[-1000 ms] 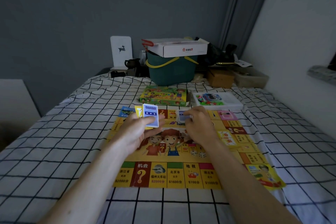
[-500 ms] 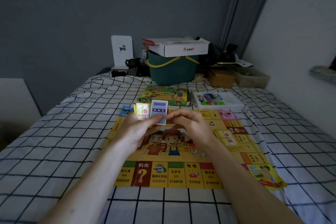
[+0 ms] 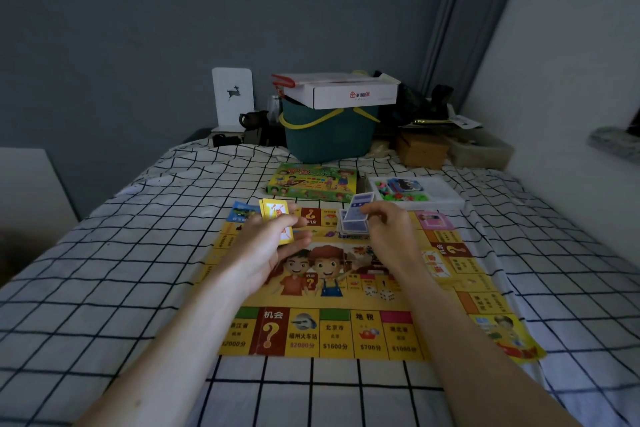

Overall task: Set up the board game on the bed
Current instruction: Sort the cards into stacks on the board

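Head view | left hand (image 3: 273, 250) grips yellow cards (image 3: 277, 224) | right hand (image 3: 384, 229) pinches blue card (image 3: 358, 210)

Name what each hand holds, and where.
Left hand: yellow cards, gripped at their lower part. Right hand: blue card, pinched at its right edge.

dim, bluish and underexposed throughout, with no lamp or window in sight. brightest along the pale right wall (image 3: 568, 55); far grey wall (image 3: 138, 28) falling to near black toward the upper left corner. soft, shallow shadows only, under the forearms and beside the green basket (image 3: 329, 135). no glare anywhere. wide-angle bending at the edges, seen in the curving grid lines of the bed sheet (image 3: 104, 270) and the leaning curtain (image 3: 464, 17). slight smear on the hands (image 3: 384, 229) and the blue card (image 3: 358, 210). fine print on the game board (image 3: 346, 333) soft, grainy.
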